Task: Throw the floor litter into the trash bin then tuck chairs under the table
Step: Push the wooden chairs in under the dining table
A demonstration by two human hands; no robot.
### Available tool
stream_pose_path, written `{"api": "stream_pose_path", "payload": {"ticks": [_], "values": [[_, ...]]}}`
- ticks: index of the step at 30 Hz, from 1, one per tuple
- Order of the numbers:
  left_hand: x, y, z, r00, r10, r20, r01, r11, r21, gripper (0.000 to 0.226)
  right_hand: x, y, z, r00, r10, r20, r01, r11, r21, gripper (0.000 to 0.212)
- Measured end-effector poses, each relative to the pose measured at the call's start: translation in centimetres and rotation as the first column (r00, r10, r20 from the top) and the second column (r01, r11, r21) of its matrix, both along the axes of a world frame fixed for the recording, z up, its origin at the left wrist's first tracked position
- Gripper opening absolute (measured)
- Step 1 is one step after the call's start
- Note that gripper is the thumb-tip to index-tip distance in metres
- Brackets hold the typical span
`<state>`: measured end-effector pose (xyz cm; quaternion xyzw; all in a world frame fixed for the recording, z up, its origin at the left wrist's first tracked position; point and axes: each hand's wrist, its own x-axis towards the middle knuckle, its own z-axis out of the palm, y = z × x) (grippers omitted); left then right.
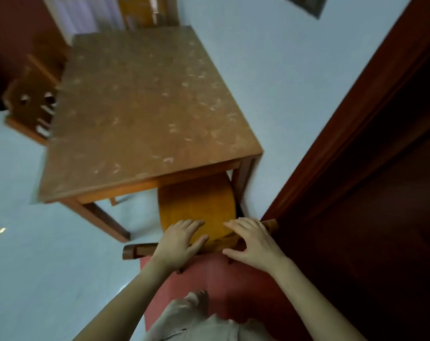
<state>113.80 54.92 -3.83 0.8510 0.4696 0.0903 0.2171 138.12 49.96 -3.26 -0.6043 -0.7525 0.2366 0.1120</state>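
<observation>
Half under the counter (pixel 147 107), the chair (pixel 196 205) is pressed at its back by the spread left hand (pixel 182 242) and right hand (pixel 252 242).

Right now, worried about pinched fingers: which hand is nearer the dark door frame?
Right. The right hand rests on the chair's top rail close beside the door frame; the left hand rests on the same rail farther left, away from it.

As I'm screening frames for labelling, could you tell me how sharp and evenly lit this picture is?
Head view: motion blur smears the table and far chair; the left hand and right hand on the near chair are sharper; wide-angle distortion skews straight lines; the door is dark.
</observation>
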Motion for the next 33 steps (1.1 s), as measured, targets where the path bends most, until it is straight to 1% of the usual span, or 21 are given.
{"api": "stream_pose_path", "payload": {"ticks": [3,6,8,10,13,15,17,18,20,23,25,29,33], "values": [[0.6,-2.4,-0.9,0.994,0.104,-0.042,-0.104,0.994,0.013,0.054,1.1,0.7,-1.1,0.992,0.128,0.006,-0.128,0.991,-0.036,0.068],[1.1,-4.5,-1.7,0.973,0.18,-0.144,-0.175,0.983,0.049,0.052,2.2,1.0,-2.1,0.971,0.234,0.054,-0.231,0.971,-0.056,0.067],[1.2,-5.5,-1.8,0.958,0.229,-0.171,-0.218,0.973,0.081,0.049,2.6,1.1,-2.4,0.965,0.258,0.048,-0.256,0.966,-0.044,0.064],[1.2,-6.0,-1.7,0.95,0.273,-0.153,-0.263,0.961,0.081,0.047,2.6,1.2,-2.6,0.976,0.219,-0.008,-0.219,0.975,-0.036,0.059],[1.0,-5.7,-2.1,0.942,0.308,-0.13,-0.301,0.951,0.076,0.047,2.5,1.5,-3.4,0.987,0.105,-0.12,-0.111,0.993,-0.045,0.053],[0.9,-5.5,-2.4,0.935,0.351,-0.054,-0.347,0.935,0.07,0.048,2.5,1.7,-3.9,0.983,0.065,-0.171,-0.067,0.998,-0.004,0.048],[1.1,-5.6,-2.8,0.909,0.412,0.063,-0.416,0.907,0.068,0.044,2.5,1.9,-4.2,0.981,0.053,-0.186,-0.051,0.999,0.015,0.044],[1.2,-5.7,-3.0,0.895,0.433,0.111,-0.442,0.895,0.069,0.041,2.5,2.1,-4.3,0.983,0.058,-0.174,-0.058,0.998,0.008,0.044],[1.4,-5.5,-3.4,0.88,0.447,0.16,-0.463,0.883,0.077,0.038,2.6,2.3,-4.5,0.983,0.069,-0.173,-0.071,0.997,-0.004,0.047],[1.2,-4.9,-3.9,0.88,0.45,0.148,-0.465,0.882,0.082,0.039,2.5,2.5,-4.7,0.965,0.088,-0.248,-0.07,0.994,0.082,0.052],[1.1,-4.5,-4.3,0.88,0.454,0.137,-0.467,0.88,0.087,0.041,2.5,2.7,-4.8,0.965,0.095,-0.246,-0.07,0.991,0.111,0.054],[1.5,-3.4,-4.2,0.879,0.463,0.114,-0.474,0.876,0.093,0.043,2.9,4.1,-4.7,0.971,0.118,-0.206,-0.091,0.987,0.136,0.041],[2.2,-2.1,-3.8,0.871,0.479,0.109,-0.488,0.869,0.082,0.046,3.5,5.8,-4.6,0.971,0.116,-0.209,-0.089,0.987,0.132,0.038]]}}
